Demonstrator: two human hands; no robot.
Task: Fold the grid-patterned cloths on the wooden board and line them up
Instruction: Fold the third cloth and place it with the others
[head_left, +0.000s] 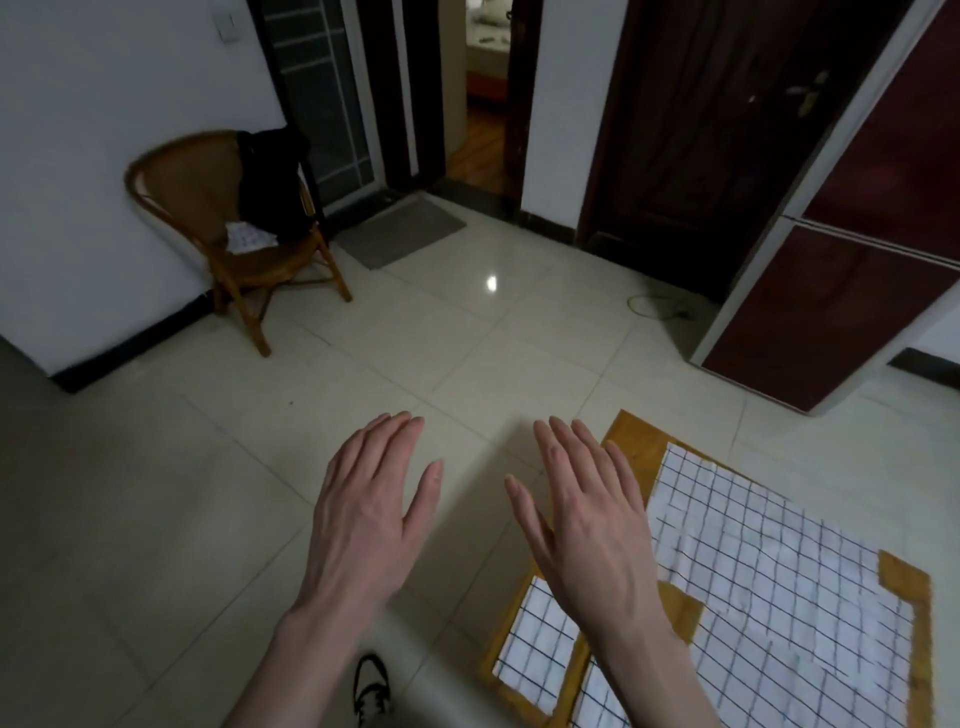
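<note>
A single wide-angle head view looks forward and steeply down from standing height: both hands close below the lens, the tiled floor (363, 364) beneath, doorways far ahead, the wooden board (631, 447) cropped at lower right.

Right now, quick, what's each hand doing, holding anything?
Left hand: open, flat, holding nothing, raised over the floor.
Right hand: open, flat, holding nothing, in front of the wooden board's left edge.

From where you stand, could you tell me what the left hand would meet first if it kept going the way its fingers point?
Likely nothing soon: the left hand points over bare floor tiles; the doormat lies farther along, though depth is unclear.
</note>
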